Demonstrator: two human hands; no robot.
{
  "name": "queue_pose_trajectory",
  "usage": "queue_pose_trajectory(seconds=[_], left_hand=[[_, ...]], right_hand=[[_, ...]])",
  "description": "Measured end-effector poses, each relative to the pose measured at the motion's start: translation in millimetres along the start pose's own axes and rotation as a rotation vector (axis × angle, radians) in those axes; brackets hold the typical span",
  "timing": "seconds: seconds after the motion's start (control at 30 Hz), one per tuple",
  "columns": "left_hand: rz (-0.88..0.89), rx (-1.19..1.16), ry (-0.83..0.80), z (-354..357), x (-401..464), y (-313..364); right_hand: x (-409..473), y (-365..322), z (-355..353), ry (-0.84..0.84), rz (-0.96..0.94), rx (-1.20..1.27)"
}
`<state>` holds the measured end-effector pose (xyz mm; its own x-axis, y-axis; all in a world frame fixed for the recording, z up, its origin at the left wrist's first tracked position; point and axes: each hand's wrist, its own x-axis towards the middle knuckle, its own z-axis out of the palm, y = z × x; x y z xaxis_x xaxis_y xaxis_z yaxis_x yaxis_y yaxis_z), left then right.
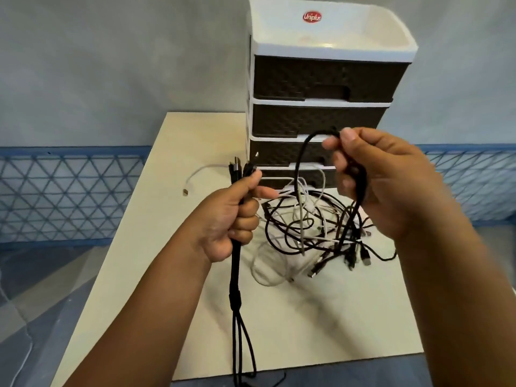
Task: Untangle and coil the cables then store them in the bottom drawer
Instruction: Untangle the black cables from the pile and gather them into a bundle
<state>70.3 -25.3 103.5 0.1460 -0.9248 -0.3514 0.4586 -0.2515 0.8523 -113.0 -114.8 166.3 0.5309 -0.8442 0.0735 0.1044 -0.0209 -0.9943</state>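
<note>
My left hand [231, 219] grips a black multi-headed cable [235, 289], its plugs sticking up above my fist and its strands hanging down past the table's front edge. My right hand [382, 180] holds a loop of black cable [303, 152] lifted above the table, thumb and fingers curled round it. Below and between my hands lies a tangle of black and white cables [312, 233] on the cream table [279, 317]. Behind it stands a drawer unit [321, 76] with brown drawers; the bottom drawer [279, 177] is partly hidden by cables and my right hand.
A white cable end [192, 182] lies apart at the table's left. The unit's white top tray [329, 29] holds nothing I can see. A grey wall and blue lattice rail [69, 191] stand behind. Grey floor lies left of the table.
</note>
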Motion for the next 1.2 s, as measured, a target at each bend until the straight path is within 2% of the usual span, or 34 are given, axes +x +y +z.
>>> queue_pose_trajectory(seconds=[0.17,0.27,0.37,0.47,0.5,0.57,0.63,0.67,0.77,0.87,0.9,0.97,1.03,1.1,1.2], left_hand=[[-0.014,-0.014,-0.01,23,2,0],[-0.03,-0.043,-0.027,36,2,2],[-0.016,-0.058,-0.024,44,4,2],[0.025,-0.103,0.0,46,5,2],[0.041,-0.102,-0.016,47,3,3],[0.078,-0.094,-0.09,49,-2,4],[0.113,-0.074,-0.179,55,-8,6],[0.129,-0.062,-0.217,58,-11,7],[0.177,-0.053,-0.319,63,-17,11],[0.192,-0.063,-0.287,63,-24,16],[0.194,-0.065,-0.239,62,-25,17],[0.185,-0.055,-0.113,59,-25,19],[0.15,-0.06,-0.025,56,-23,18],[0.101,-0.074,0.019,54,-19,15],[0.061,-0.089,0.048,56,-14,8]], right_hand=[[-6,-3,-9,-0.219,-0.153,0.172],[-15,3,-11,-0.418,-0.188,0.162],[-23,22,-18,-0.639,-0.071,0.092],[-27,41,-32,-0.875,0.137,-0.024],[-26,49,-34,-0.842,0.179,-0.049],[-18,63,-33,-0.557,0.186,-0.116],[-7,69,-28,-0.252,0.076,-0.274],[-2,70,-25,-0.193,0.016,-0.35],[11,63,-12,-0.248,-0.147,-0.49],[22,55,-8,-0.231,-0.229,-0.584],[26,49,-9,-0.195,-0.229,-0.55],[33,31,-12,-0.145,-0.216,-0.313],[37,13,-17,-0.176,-0.255,-0.077],[36,0,-19,-0.268,-0.346,0.008],[23,-4,-15,-0.368,-0.41,-0.005]])
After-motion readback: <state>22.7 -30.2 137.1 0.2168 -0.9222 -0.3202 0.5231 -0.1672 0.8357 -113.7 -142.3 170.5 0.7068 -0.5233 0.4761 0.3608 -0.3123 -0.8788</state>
